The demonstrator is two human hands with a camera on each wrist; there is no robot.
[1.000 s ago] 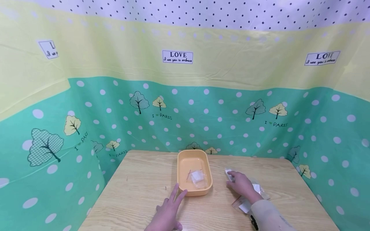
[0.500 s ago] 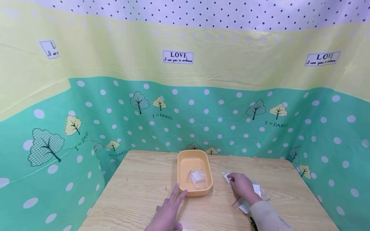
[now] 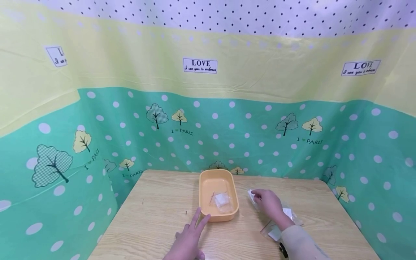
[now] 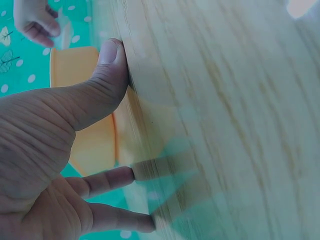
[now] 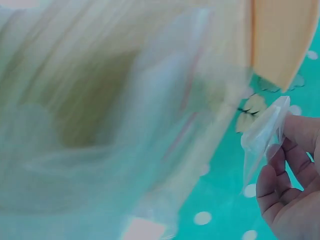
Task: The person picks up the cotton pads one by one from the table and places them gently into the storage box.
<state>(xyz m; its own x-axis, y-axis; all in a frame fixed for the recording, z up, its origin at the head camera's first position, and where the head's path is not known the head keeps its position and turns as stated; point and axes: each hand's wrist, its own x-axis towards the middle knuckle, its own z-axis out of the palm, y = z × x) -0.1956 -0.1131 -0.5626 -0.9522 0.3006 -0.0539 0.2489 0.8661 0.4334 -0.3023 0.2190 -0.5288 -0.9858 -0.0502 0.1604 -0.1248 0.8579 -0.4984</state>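
On wooden table (image 3: 156,213): orange tray (image 3: 208,180) at centre, clear bag (image 3: 221,200) inside. Left hand (image 3: 188,240) near tray's near-left corner, flat, fingers spread. Right hand (image 3: 271,207) right of tray, pinching small clear bag (image 3: 251,196); more bags (image 3: 276,231) near wrist.

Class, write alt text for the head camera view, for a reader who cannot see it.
A person's right hand pinches a small clear plastic bag above more bags on a wooden table. The left hand rests flat, fingers touching an orange tray that holds another bag. A green and yellow dotted cloth hangs behind.
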